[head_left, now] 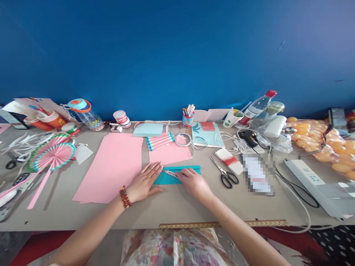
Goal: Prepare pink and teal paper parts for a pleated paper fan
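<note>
right fingers [186, 174] pinch a knife [170, 173] over teal paper [166, 180], its left end beneath flat left fingers [151, 170]

The right hand [194, 181] hides the rear of the craft knife [170, 173] and part of the blue paper [166, 180]; the left hand [144, 181] covers some of that paper's left end. Between the tabletop's [177, 208] front and back edges, pixelation blurs a flat thing [257, 174]. Nearer the back edge, the picture's right side cuts off bagged orange balls [313, 142].
</note>
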Demonstrator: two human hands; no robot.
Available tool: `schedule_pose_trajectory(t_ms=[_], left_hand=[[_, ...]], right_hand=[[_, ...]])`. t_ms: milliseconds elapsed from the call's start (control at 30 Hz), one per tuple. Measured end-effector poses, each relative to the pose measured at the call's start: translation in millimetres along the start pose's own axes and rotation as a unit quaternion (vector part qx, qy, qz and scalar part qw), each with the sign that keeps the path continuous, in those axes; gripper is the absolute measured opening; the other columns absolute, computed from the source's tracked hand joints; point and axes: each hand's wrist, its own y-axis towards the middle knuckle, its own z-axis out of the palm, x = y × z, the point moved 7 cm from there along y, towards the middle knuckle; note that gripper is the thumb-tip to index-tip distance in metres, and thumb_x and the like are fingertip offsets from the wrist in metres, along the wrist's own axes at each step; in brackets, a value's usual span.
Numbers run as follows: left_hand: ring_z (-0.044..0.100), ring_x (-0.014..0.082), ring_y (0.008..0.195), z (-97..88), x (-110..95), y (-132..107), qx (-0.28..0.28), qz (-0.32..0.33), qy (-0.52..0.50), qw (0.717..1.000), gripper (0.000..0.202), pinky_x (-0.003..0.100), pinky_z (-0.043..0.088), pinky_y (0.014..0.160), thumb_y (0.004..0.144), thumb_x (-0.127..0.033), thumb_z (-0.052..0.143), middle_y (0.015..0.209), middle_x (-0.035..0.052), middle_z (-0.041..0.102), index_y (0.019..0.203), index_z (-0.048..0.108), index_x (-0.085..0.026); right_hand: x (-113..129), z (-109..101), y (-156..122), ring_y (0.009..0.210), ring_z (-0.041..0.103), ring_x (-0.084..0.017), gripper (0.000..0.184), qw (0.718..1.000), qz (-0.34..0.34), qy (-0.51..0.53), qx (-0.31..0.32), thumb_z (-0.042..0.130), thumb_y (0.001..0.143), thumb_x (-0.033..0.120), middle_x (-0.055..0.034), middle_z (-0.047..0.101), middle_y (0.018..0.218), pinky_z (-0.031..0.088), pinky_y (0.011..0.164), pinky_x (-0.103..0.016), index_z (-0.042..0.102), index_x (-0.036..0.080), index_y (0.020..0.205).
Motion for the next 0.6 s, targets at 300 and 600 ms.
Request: schedule_pose_trajectory(t_ms=[300,600], left_hand=[[0.026,0.0214,0.149,-16.7,11.8,-13.3,-0.014,0.015,-0.109,0.994,0.067,0.044,0.031,0.121,0.105,-0.032,0.032,0.161,0.0062,0.029,0.158,-0.009,-0.026],[0.028,0.0229,0.148,-8.0,15.6,-19.9,-0.028,0.019,-0.112,0.993,0.07,0.046,0.035,0.118,0.105,-0.029,0.033,0.158,0.0078,0.035,0.156,-0.015,-0.024]], right_hand=[[1.1,-1.2,0.5,0.087,0.058,-0.02,0.027,1.0,0.013,-0.006,0.024,0.05,0.098,0.017,-0.0081,0.065,0.101,0.048,0.076,-0.029,0.067,0.023,0.117],[-0.7,2.8,-1.0,0.087,0.057,-0.02,0.024,1.0,0.009,-0.013,0.01,0.049,0.1,0.022,-0.0071,0.065,0.101,0.047,0.075,-0.029,0.068,0.024,0.114]])
